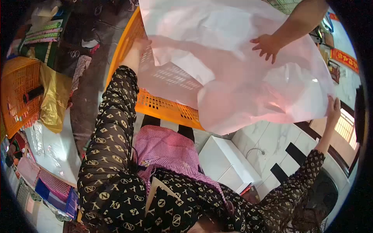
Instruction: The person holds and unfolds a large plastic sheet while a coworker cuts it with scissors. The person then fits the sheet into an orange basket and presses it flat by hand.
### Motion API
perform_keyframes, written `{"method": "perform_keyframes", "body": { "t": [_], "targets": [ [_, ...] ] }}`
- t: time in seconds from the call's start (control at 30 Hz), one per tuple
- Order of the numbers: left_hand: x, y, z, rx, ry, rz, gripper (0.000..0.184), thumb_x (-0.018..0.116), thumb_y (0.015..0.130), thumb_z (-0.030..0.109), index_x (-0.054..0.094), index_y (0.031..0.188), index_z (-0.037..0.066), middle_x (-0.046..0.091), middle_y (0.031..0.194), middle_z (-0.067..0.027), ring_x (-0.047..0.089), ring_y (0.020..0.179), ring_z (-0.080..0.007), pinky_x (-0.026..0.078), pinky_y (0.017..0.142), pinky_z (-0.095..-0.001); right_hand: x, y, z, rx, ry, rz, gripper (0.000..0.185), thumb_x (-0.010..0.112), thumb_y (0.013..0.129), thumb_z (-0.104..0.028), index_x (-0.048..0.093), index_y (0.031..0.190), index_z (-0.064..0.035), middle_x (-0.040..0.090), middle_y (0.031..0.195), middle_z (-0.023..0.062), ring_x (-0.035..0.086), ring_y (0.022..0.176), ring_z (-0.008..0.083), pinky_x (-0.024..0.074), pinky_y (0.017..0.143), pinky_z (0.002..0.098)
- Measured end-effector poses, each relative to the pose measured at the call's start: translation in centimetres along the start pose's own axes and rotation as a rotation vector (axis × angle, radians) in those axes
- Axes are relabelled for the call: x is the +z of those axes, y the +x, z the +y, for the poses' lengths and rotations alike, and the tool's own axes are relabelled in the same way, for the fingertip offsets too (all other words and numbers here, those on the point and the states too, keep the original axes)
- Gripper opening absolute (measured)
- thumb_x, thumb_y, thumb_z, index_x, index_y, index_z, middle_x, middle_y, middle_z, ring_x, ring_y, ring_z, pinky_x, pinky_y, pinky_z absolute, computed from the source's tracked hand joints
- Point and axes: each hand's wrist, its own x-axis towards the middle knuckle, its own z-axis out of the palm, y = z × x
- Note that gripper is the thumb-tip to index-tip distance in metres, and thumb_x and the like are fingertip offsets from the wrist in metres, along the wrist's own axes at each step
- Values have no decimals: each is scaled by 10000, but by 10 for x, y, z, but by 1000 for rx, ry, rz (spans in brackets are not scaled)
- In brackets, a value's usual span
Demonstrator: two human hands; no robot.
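A large, thin whitish-pink sheet (233, 77) spreads over an orange plastic basket (167, 106) in the upper middle. At the far right, my right hand (333, 106) is closed on the edge of the sheet, holding it up. On the left, my left hand (140, 43) is at the sheet's left edge, just inside the basket's side. It is blurred, and its grip cannot be made out. Another person's hand (268, 44) lies spread on top of the sheet, its arm coming from the upper right.
A second orange basket (19, 93) with a yellow plastic bag (55, 97) is at the left. Below it are a white surface (54, 147) and a blue bin (54, 198). A white box (225, 163) stands right of the pink checked cloth (167, 147) over my lap.
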Motion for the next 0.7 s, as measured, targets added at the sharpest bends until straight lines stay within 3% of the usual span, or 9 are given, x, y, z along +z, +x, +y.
{"method": "perform_keyframes", "body": {
  "t": [0.03, 0.1, 0.17, 0.27, 0.4, 0.47, 0.57, 0.67, 0.7],
  "targets": [
    [10, -9, -21, 276, -169, 7, 403, 569, 775, 336, 511, 1089, 90, 536, 986, -85, 531, 850, -216, 459, 630, -406, -8, 3, 5, -12, -61, -31, 377, 611, 827, -229, 534, 1059, 58, 572, 859, 53, 500, 780, 92, 396, 720, 194],
    [25, -9, -36, 544, -342, 16, 438, 579, 762, 347, 493, 1111, 97, 523, 1024, -80, 521, 864, -213, 444, 640, -405, -22, 4, -6, 33, -115, -141, 382, 594, 838, -265, 559, 1078, 30, 599, 871, 63, 535, 801, 92, 410, 734, 194],
    [45, -6, -37, 218, -93, 12, 456, 625, 702, 207, 539, 1119, 46, 571, 1053, -117, 520, 995, -233, 429, 786, -328, -24, 8, 3, 78, -136, -132, 368, 566, 852, -300, 575, 1064, 1, 598, 855, 62, 539, 785, 100, 422, 725, 213],
    [72, -2, -45, 92, -213, -204, 487, 636, 699, 143, 509, 1158, 40, 569, 1093, -111, 534, 987, -238, 409, 829, -292, -24, 7, 19, 36, -313, 49, 370, 543, 862, -322, 580, 1063, -14, 602, 892, 66, 543, 796, 112, 426, 726, 230],
    [103, 17, -64, 341, -465, -208, 455, 636, 709, 122, 519, 1139, 32, 582, 1071, -124, 552, 954, -258, 425, 806, -318, -35, 10, 52, -98, -448, -30, 357, 524, 867, -353, 601, 1043, -52, 600, 943, 47, 548, 828, 129, 421, 733, 242],
    [93, 26, -61, 597, -271, 169, 490, 667, 715, 250, 524, 1099, -18, 599, 992, -134, 547, 914, -213, 421, 777, -323, -42, 11, 67, -105, -423, -30, 355, 523, 868, -357, 605, 1036, -55, 596, 913, 42, 543, 808, 132, 421, 732, 244],
    [39, -33, -25, 538, -305, 326, 477, 671, 716, 268, 533, 1066, -25, 601, 968, -150, 569, 852, -211, 431, 751, -346, -55, 19, 87, -109, -320, -35, 349, 530, 865, -363, 614, 998, -51, 563, 817, 23, 511, 739, 123, 416, 707, 239],
    [18, 26, -48, 399, -185, 452, 464, 656, 727, 291, 540, 1055, -15, 609, 935, -146, 585, 818, -222, 447, 706, -351, -57, 25, 93, -91, -296, -79, 334, 519, 876, -327, 620, 994, -30, 577, 837, 72, 512, 747, 131, 406, 684, 256],
    [13, 7, -39, 403, -185, 455, 464, 656, 727, 291, 540, 1055, -15, 609, 935, -146, 585, 818, -222, 447, 706, -351, -54, 22, 90, -208, -367, -20, 342, 521, 875, -332, 617, 997, -27, 589, 849, 76, 517, 747, 133, 408, 689, 254]
  ]
}}
